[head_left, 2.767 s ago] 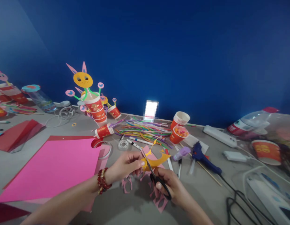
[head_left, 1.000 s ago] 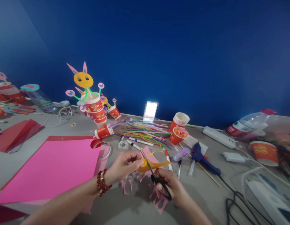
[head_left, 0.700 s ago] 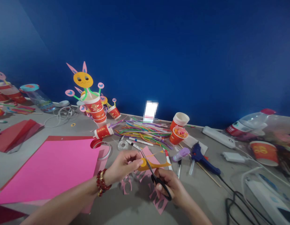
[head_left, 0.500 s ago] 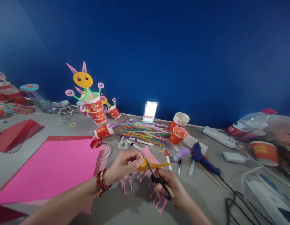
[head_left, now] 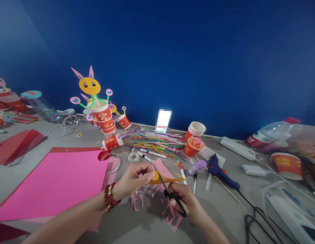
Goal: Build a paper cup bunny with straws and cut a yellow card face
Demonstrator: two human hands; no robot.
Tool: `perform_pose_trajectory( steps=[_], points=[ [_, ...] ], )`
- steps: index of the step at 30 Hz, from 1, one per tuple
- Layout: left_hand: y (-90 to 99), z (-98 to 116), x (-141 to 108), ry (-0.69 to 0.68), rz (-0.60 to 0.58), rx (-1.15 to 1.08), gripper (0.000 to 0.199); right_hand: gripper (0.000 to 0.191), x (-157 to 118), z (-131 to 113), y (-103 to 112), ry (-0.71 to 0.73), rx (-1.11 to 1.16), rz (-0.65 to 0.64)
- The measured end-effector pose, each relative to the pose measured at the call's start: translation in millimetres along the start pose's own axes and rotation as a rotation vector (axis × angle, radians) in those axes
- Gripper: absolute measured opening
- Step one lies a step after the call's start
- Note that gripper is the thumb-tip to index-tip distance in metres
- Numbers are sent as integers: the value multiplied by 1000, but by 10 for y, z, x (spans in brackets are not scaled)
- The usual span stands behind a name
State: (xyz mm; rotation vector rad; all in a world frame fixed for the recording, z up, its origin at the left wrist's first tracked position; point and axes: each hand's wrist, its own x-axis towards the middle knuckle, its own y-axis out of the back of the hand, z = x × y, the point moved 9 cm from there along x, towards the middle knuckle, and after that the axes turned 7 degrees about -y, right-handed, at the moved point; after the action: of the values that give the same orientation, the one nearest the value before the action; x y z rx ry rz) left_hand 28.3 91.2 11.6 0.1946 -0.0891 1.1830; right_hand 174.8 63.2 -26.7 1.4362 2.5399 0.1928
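Note:
Between the thumb and fingers of my left hand [head_left: 137, 177] is pinched a piece of orange-yellow paper [head_left: 170, 180], with a small round part at its left end. My right hand [head_left: 184, 200] grips the black handles of a pair of scissors [head_left: 169, 193]. The scissor blades lie across the paper just right of my left fingertips, pointing up and left. Pink paper scraps [head_left: 174, 220] with round holes lie under and below the hands. A pink paper piece [head_left: 161, 166] lies behind the orange-yellow one.
Bright pink sheets [head_left: 55, 183] lie at left, beside a tape roll [head_left: 133, 157]. Behind are pipe cleaners [head_left: 157, 140], a decorated paper cup figure [head_left: 100, 112] and paper cups [head_left: 194, 146]. To the right are a blue glue gun [head_left: 220, 173], its cable and a plastic bottle [head_left: 271, 134].
My hands, the paper and the scissors keep nearly the same place. A small orange-yellow scrap now shows just above the right part of the paper.

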Motion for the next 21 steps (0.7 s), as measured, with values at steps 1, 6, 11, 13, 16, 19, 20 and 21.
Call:
perform_pose_trajectory(
  steps=[1, 6, 11, 13, 16, 19, 20, 21],
  points=[
    [1, 4, 3, 0, 3, 0, 28, 61, 0, -6, 3, -3, 1, 2],
    [5, 22, 6, -4, 8, -5, 30, 61, 4, -48, 12, 4, -8, 7],
    [20, 17, 11, -18, 14, -7, 30, 61, 10, -40, 13, 20, -1, 14],
    [22, 12, 13, -19, 14, -7, 30, 61, 12, -32, 9, 12, 12, 8],
    [18, 21, 18, -25, 13, 0, 30, 62, 14, -33, 1, 0, 30, -10],
    [10, 44, 21, -32, 13, -2, 30, 62, 16, -24, 0, -7, 43, -15],
    [10, 51, 22, -34, 14, -2, 30, 62, 17, -14, -1, -11, 48, -17],
    [13, 57, 23, -37, 17, 2, 31, 63, 18, 0, -2, -17, 53, -19]
  ],
)
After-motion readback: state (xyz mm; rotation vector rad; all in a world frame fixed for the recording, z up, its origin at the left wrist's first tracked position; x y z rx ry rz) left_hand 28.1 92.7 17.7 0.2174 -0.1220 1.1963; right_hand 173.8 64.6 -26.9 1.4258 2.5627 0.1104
